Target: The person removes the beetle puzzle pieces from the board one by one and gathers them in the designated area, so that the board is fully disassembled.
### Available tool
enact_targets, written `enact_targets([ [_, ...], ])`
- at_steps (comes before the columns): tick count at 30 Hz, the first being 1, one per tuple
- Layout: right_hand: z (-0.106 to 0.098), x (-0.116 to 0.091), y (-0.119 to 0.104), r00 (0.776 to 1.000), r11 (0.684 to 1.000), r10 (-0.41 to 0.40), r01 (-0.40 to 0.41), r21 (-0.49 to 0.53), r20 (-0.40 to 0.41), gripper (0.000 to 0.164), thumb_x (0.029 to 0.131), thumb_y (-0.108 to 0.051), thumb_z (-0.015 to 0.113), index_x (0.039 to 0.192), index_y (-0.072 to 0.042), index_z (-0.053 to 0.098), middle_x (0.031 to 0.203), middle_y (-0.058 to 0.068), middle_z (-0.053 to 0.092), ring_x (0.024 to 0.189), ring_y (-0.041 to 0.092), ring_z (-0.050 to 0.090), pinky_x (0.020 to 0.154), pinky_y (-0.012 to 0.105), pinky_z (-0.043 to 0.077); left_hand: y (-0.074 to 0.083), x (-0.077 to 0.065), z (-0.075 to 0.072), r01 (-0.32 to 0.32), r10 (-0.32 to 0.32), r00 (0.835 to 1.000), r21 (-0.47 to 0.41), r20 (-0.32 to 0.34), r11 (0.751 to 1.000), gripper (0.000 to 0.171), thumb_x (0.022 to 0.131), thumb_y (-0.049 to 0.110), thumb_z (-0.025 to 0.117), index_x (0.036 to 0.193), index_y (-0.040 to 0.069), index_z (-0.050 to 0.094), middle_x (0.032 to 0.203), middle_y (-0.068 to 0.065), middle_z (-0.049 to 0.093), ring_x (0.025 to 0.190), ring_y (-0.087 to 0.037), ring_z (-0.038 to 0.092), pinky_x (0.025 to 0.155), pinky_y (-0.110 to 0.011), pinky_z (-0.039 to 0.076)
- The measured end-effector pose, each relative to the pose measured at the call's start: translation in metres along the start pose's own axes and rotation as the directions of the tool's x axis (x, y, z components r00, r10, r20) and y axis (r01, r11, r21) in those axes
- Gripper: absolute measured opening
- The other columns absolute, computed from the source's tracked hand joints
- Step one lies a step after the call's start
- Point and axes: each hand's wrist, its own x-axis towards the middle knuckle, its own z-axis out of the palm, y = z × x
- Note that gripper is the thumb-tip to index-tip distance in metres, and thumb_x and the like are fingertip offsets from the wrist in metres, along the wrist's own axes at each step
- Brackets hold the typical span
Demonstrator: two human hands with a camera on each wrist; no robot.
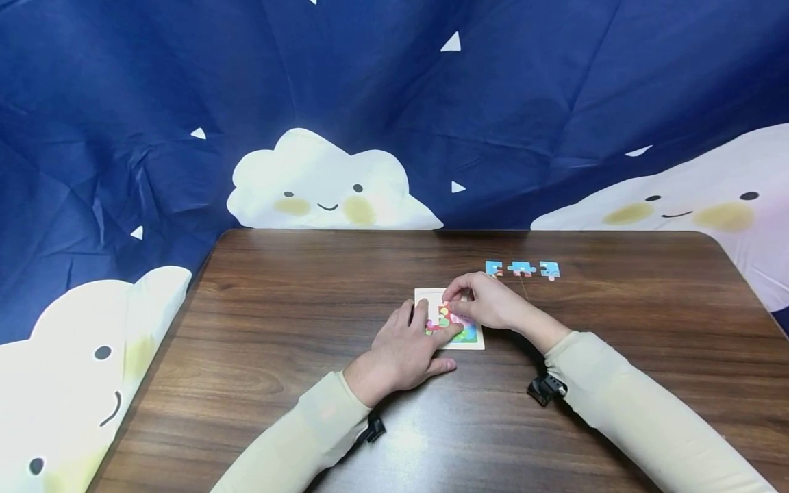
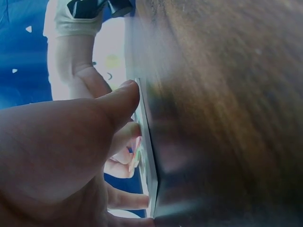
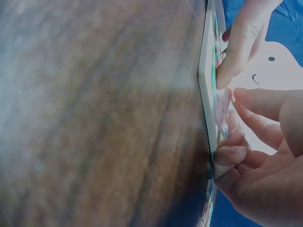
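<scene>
A small jigsaw board (image 1: 468,346) with a pale frame lies at the middle of the table, partly filled with colourful pieces; its upper left is bare white. My left hand (image 1: 399,348) rests on its left side, fingers spread, the index fingertip pressing the picture and the thumb at the near edge. Over the board's upper right, my right hand (image 1: 483,300) pinches a pinkish puzzle piece (image 3: 221,111) between thumb and fingers. That piece is tilted against the board in the right wrist view. From above, the right fingers mostly hide it.
Beyond the right hand lie three loose puzzle pieces in a row: a left one (image 1: 494,266), a middle one (image 1: 521,268) and a right one (image 1: 550,268). A blue cloud-print curtain (image 1: 370,82) hangs behind the brown wooden table (image 1: 277,308).
</scene>
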Motion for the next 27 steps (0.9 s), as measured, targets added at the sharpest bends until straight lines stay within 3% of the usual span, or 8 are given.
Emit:
enact_targets([
  [10, 0.0016, 0.0012, 0.0011, 1.0, 1.0, 0.013, -0.013, 0.006, -0.022, 0.009, 0.095, -0.004, 0.075, 0.103, -0.006, 0.079, 0.086, 0.002, 0.071, 0.074, 0.014, 0.055, 0.068, 0.027, 0.043, 0.0025, 0.0021, -0.0029, 0.016, -0.016, 0.999, -0.008, 0.037, 1.0, 0.062, 0.106, 0.069, 0.049, 0.165, 0.051, 0.037, 0.166, -0.023, 0.04, 0.152, -0.041, 0.039, 0.122, -0.045, 0.04],
  [18, 0.0026, 0.0029, 0.0003, 1.0, 1.0, -0.003, 0.003, -0.014, -0.005, 0.007, 0.096, -0.004, 0.074, 0.101, -0.007, 0.078, 0.085, 0.0, 0.069, 0.075, 0.013, 0.054, 0.07, 0.027, 0.042, -0.0012, -0.0015, -0.0002, 0.01, -0.009, 0.999, -0.046, 0.039, 0.999, 0.065, 0.106, 0.066, 0.051, 0.167, 0.051, 0.032, 0.17, -0.024, 0.037, 0.157, -0.045, 0.037, 0.127, -0.048, 0.037],
  [27, 0.0027, 0.004, 0.0017, 1.0, 1.0, 0.005, -0.004, -0.021, 0.004, 0.006, 0.097, -0.004, 0.074, 0.101, -0.006, 0.078, 0.086, 0.001, 0.069, 0.078, 0.012, 0.056, 0.072, 0.027, 0.044, 0.0045, 0.0025, 0.0017, 0.031, -0.032, 0.999, 0.039, 0.009, 0.999, 0.066, 0.104, 0.071, 0.05, 0.166, 0.051, 0.034, 0.166, -0.022, 0.042, 0.152, -0.041, 0.04, 0.12, -0.046, 0.041],
])
